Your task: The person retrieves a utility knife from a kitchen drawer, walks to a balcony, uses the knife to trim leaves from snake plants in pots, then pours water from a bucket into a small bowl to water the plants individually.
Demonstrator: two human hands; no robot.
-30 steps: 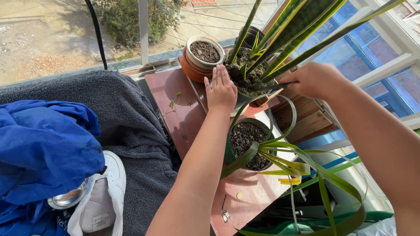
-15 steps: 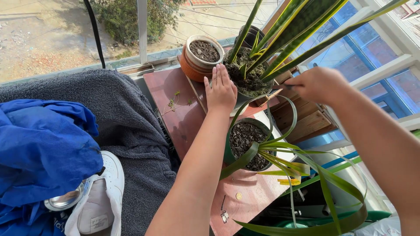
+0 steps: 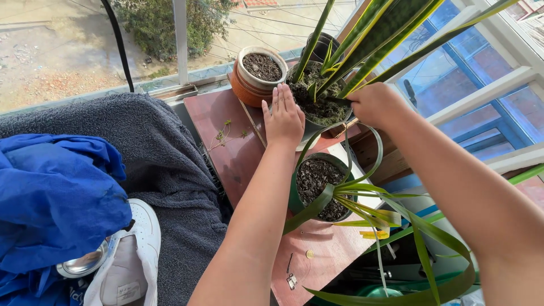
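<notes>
Three pots stand on the reddish table (image 3: 226, 119). The left hand (image 3: 283, 119) lies flat, fingers together, against the snake plant pot (image 3: 317, 110); the right hand (image 3: 377, 105) is closed around a leaf base over its soil, at the far right.

head camera, looking down, close over windowsill

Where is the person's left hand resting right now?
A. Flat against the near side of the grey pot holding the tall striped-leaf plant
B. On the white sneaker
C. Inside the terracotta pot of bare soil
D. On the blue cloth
A: the left hand lies flat, fingers extended, against the grey pot holding the tall striped-leaf plant, away from the other things listed.
</notes>
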